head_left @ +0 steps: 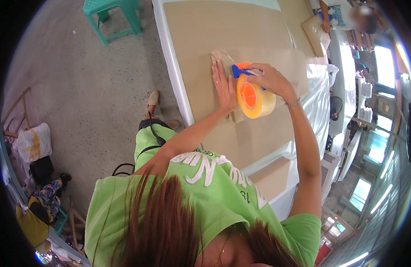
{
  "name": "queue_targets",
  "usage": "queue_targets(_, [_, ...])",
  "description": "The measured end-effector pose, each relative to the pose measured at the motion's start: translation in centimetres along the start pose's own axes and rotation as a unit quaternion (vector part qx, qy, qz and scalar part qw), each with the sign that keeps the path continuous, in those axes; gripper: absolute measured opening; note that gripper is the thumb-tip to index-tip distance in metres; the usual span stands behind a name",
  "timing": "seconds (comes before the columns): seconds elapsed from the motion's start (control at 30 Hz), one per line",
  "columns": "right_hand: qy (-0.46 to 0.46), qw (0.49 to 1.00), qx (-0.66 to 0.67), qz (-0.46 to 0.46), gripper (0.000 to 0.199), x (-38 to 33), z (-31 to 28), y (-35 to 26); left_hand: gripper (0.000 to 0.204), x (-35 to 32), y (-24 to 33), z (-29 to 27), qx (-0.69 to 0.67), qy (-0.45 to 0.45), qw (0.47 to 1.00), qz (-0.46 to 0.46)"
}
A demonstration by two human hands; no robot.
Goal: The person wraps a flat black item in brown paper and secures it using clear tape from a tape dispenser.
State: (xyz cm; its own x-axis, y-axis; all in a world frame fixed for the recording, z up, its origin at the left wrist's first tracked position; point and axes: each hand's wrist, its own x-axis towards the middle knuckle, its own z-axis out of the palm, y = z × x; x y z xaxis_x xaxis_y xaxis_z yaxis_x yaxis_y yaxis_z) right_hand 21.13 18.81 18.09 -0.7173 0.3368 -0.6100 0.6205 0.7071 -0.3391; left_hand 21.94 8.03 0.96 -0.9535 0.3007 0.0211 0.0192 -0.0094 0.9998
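Nearest, a person in a green shirt (205, 196) leans over a long table (169, 49) covered with brown cardboard (205, 31). Farther out, the left hand (224, 86) lies flat with fingers spread, pressing a folded cardboard piece (221, 56) down, while just to its right the right hand (267, 80) is closed around the blue handle of a tape dispenser (254, 95) carrying an orange-cored roll of clear tape, set on the cardboard. Far left, a green plastic stool (112, 15) stands on the concrete floor (80, 89).
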Motion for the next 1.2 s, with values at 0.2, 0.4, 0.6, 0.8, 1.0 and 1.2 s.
queue_targets(0.2, [0.002, 1.0, 0.014, -0.021, 0.046, -0.8, -0.2, -0.1, 0.063, 0.0, 0.0, 0.1, -0.001, -0.003, 1.0, -0.001])
queue_targets(0.4, [-0.018, 0.999, 0.031, 0.013, 0.046, -2.5, 0.7, 0.5, 0.063, 0.4, 0.3, -0.1, -0.013, -0.009, 1.0, -0.012])
queue_targets(0.6, [-0.013, 0.999, 0.039, -0.004, 0.045, -5.0, 1.9, 1.0, 0.064, -0.3, -2.6, 0.6, 0.055, 0.002, 0.997, 0.058])
queue_targets(0.8, [0.024, 0.999, 0.016, 0.03, 0.044, -8.2, 3.4, 1.4, 0.064, -0.1, -0.4, 0.3, -0.015, -0.002, 1.0, -0.012])
queue_targets(1.0, [0.049, 0.998, -0.045, 0.023, 0.044, -10.7, 5.7, 2.5, 0.065, 0.0, -0.7, 0.4, -0.008, 0.006, 1.0, 0.003])
queue_targets(1.2, [0.074, 0.997, -0.009, 0.03, 0.042, -13.7, 8.0, 4.0, 0.065, -0.1, -0.7, 0.4, -0.016, 0.007, 1.0, 0.018])
